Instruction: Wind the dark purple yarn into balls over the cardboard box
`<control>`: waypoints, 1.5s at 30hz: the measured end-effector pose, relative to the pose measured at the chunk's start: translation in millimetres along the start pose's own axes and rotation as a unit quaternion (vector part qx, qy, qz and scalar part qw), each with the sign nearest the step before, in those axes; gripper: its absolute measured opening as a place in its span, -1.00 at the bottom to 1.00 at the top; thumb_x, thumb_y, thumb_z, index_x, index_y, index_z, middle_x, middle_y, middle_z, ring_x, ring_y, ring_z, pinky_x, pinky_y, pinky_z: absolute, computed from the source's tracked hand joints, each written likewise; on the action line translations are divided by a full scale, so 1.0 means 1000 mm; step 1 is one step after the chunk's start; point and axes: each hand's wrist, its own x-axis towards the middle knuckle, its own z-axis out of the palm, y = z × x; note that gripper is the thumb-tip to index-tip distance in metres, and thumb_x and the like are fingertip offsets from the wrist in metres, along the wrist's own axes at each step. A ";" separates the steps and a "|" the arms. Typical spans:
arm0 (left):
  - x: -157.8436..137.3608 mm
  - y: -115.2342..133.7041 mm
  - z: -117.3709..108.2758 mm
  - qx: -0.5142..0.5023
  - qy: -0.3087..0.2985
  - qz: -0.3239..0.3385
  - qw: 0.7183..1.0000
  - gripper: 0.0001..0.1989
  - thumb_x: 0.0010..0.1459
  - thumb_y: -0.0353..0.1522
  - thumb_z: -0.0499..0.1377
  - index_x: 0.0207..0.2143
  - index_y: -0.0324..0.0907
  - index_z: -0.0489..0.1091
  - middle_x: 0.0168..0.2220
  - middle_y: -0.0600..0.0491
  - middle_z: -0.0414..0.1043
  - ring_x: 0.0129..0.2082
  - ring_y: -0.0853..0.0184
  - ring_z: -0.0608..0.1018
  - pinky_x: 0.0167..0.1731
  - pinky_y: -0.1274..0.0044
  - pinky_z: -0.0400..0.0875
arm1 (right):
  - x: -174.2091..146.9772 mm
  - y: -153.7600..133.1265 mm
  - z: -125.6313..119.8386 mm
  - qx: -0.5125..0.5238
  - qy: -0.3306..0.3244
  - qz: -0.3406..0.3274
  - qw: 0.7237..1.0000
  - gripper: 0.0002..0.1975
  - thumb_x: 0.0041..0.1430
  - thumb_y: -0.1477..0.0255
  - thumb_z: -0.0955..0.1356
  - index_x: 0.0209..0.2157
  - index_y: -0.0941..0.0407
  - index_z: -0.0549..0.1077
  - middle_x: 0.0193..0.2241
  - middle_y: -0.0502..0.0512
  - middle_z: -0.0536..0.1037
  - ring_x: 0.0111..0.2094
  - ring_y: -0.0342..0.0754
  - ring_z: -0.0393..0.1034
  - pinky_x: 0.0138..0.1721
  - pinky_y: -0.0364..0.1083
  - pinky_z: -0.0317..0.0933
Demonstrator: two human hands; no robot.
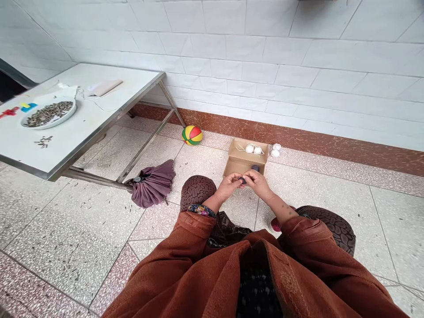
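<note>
My left hand (229,186) and my right hand (259,183) meet in front of me, fingers closed on a small dark lump (243,180). Its kind is hard to make out, since the fingertips cover part of it. Just beyond my hands an open cardboard box (236,167) rests on the floor. Two white balls (253,149) with loose string lie on its raised flap. Inside the box, close to my right hand, is another dark round lump (255,168). Two more whitish balls (275,150) sit on the floor to the right of the box.
A white-topped table (112,104) stands at left, bearing a plate (73,110) of seeds and a pinkish folded item (104,87). A folded purple umbrella (154,183) leans by its lower bar. A colourful ball (192,135) lies near the tiled wall (285,75). Seed shells litter the floor.
</note>
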 end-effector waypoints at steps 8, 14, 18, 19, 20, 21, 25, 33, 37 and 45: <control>-0.004 0.006 0.001 -0.086 -0.034 -0.003 0.996 -0.39 -0.05 -0.26 0.46 0.05 -0.12 0.36 -0.15 0.03 0.49 -0.24 0.29 0.62 -0.13 0.36 0.51 | 0.004 0.012 0.001 0.002 -0.004 0.028 1.000 -0.80 0.23 0.29 0.31 -0.44 0.02 0.47 -0.44 0.04 0.50 -0.33 0.02 0.36 -0.19 -0.03 0.22; -0.001 0.005 -0.004 -0.090 0.055 0.010 0.994 -0.40 -0.14 -0.31 0.49 -0.02 -0.14 0.39 -0.30 0.13 0.43 -0.26 0.38 0.56 -0.12 0.43 0.46 | -0.006 0.018 0.007 -0.081 -0.086 0.048 0.992 -0.87 0.19 0.40 0.33 -0.45 0.06 0.42 -0.50 -0.03 0.47 -0.42 -0.05 0.33 -0.32 -0.11 0.18; 0.006 -0.004 -0.012 -0.003 0.143 0.027 0.989 -0.48 -0.14 -0.35 0.46 -0.10 -0.17 0.38 -0.40 0.18 0.38 -0.39 0.45 0.46 -0.23 0.50 0.38 | -0.011 0.007 0.003 -0.093 -0.164 -0.039 0.981 -0.87 0.27 0.40 0.32 -0.36 0.07 0.47 -0.38 0.03 0.54 -0.33 -0.05 0.40 -0.21 -0.08 0.25; 0.007 -0.006 -0.013 0.022 0.154 0.033 0.987 -0.49 -0.14 -0.38 0.45 -0.11 -0.17 0.38 -0.41 0.18 0.37 -0.40 0.46 0.44 -0.25 0.51 0.36 | -0.011 0.004 0.001 -0.081 -0.174 -0.060 0.980 -0.86 0.29 0.39 0.32 -0.35 0.07 0.48 -0.37 0.04 0.54 -0.31 -0.04 0.42 -0.19 -0.08 0.26; 0.008 -0.007 -0.013 0.046 0.157 0.039 0.986 -0.49 -0.15 -0.40 0.44 -0.11 -0.18 0.38 -0.41 0.19 0.37 -0.41 0.47 0.43 -0.26 0.52 0.33 | -0.011 0.001 -0.001 -0.067 -0.176 -0.078 0.979 -0.86 0.30 0.37 0.32 -0.34 0.07 0.49 -0.36 0.05 0.54 -0.29 -0.03 0.42 -0.17 -0.07 0.26; 0.008 -0.008 -0.013 0.068 0.150 0.044 0.985 -0.48 -0.16 -0.42 0.44 -0.11 -0.18 0.37 -0.42 0.19 0.36 -0.42 0.47 0.42 -0.27 0.53 0.31 | -0.010 -0.002 -0.003 -0.056 -0.168 -0.090 0.980 -0.84 0.30 0.35 0.32 -0.33 0.06 0.50 -0.36 0.05 0.54 -0.29 -0.03 0.43 -0.17 -0.06 0.27; 0.006 -0.008 -0.007 0.088 0.046 0.045 0.994 -0.41 -0.16 -0.41 0.44 -0.04 -0.17 0.35 -0.39 0.18 0.38 -0.40 0.46 0.44 -0.28 0.53 0.30 | -0.002 0.002 -0.010 -0.046 -0.074 -0.083 0.993 -0.80 0.31 0.31 0.31 -0.32 0.07 0.52 -0.36 0.08 0.54 -0.28 0.00 0.41 -0.17 -0.04 0.26; 0.005 -0.005 -0.006 -0.026 0.055 0.064 0.996 -0.43 -0.10 -0.35 0.44 -0.01 -0.16 0.36 -0.31 0.13 0.45 -0.31 0.43 0.50 -0.17 0.49 0.38 | -0.006 0.029 0.007 -0.095 -0.084 0.028 0.992 -0.85 0.26 0.38 0.31 -0.39 0.07 0.47 -0.46 0.00 0.51 -0.39 -0.05 0.38 -0.30 -0.10 0.23; 0.009 -0.006 -0.011 0.033 0.143 0.065 0.987 -0.51 -0.11 -0.39 0.42 -0.10 -0.17 0.36 -0.39 0.17 0.40 -0.39 0.46 0.45 -0.24 0.53 0.33 | -0.016 0.015 0.012 -0.089 -0.166 -0.074 0.979 -0.85 0.31 0.39 0.30 -0.32 0.06 0.49 -0.34 0.05 0.54 -0.29 -0.04 0.43 -0.17 -0.08 0.26; 0.004 -0.006 -0.006 0.065 0.028 0.030 0.997 -0.42 -0.15 -0.43 0.43 -0.04 -0.18 0.35 -0.40 0.19 0.38 -0.41 0.47 0.42 -0.28 0.54 0.30 | -0.001 0.000 -0.009 -0.024 -0.034 -0.061 0.997 -0.78 0.30 0.26 0.31 -0.35 0.07 0.49 -0.38 0.07 0.54 -0.30 -0.01 0.41 -0.18 -0.06 0.25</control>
